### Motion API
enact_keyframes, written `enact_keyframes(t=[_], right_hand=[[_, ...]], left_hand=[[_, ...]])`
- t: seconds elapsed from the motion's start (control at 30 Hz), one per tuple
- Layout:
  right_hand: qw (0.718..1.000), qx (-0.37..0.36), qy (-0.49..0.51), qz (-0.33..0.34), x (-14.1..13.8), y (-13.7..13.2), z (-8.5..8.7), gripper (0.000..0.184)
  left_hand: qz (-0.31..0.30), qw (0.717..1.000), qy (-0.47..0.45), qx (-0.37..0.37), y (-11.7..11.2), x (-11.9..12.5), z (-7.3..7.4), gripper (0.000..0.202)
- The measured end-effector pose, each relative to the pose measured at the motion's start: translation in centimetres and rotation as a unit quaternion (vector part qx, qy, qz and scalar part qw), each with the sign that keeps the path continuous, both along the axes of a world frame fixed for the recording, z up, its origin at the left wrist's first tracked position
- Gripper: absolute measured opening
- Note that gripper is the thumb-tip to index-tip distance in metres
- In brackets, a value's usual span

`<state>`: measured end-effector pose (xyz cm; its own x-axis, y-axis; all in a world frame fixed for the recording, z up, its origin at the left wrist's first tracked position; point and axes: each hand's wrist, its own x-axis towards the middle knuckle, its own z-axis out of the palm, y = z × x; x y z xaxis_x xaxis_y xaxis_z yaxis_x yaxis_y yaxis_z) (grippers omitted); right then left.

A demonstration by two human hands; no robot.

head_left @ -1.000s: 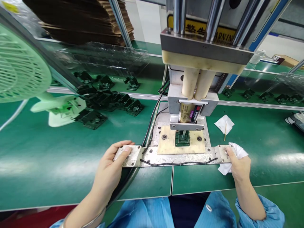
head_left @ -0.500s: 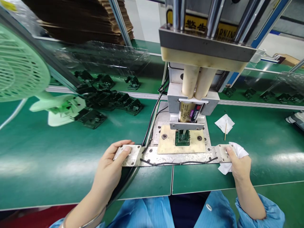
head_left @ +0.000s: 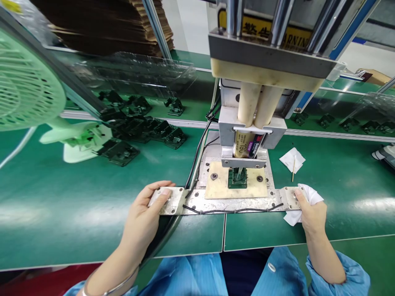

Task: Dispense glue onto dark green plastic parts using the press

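The left hand [head_left: 140, 218] gripped the left block [head_left: 178, 201] and the right hand [head_left: 313, 217] the right block [head_left: 288, 199] near the surface's [head_left: 77, 213] front edge, which likely called for steady thumbs [head_left: 162, 198] and fingers clear of the part [head_left: 237, 181] on the pad [head_left: 256, 191], below the tubes [head_left: 243, 144].

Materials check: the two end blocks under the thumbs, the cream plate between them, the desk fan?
Left end block and right end block: metal, possibly aluminium or steel; silvery, dull sheen, dark fastener holes.
Cream plate: probably plastic; opaque, fairly matt, smudged. Exact type can't be told.
Fan: likely moulded plastic; uniform pale green, slotted grille.
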<state>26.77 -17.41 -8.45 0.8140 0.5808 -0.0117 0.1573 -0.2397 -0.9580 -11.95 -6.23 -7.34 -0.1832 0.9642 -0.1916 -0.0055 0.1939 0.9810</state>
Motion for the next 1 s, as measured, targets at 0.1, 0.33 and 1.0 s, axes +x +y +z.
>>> enact_keyframes(t=[0.1, 0.33, 1.0], right_hand=[[1.000, 0.002, 0.001, 0.002, 0.2, 0.0, -0.3, 0.053], [1.000, 0.002, -0.009, 0.000, 0.6, -0.2, -1.0, 0.054], [1.000, 0.001, -0.014, -0.007, 0.5, -0.1, -0.7, 0.054]], left_hand=[[-0.001, 1.000, 0.002, 0.003, 0.0, -0.1, -0.1, 0.053], [-0.001, 1.000, -0.001, -0.003, 0.0, -0.2, -0.1, 0.055], [-0.013, 1.000, 0.003, -0.027, -0.4, 0.4, 1.2, 0.042]])
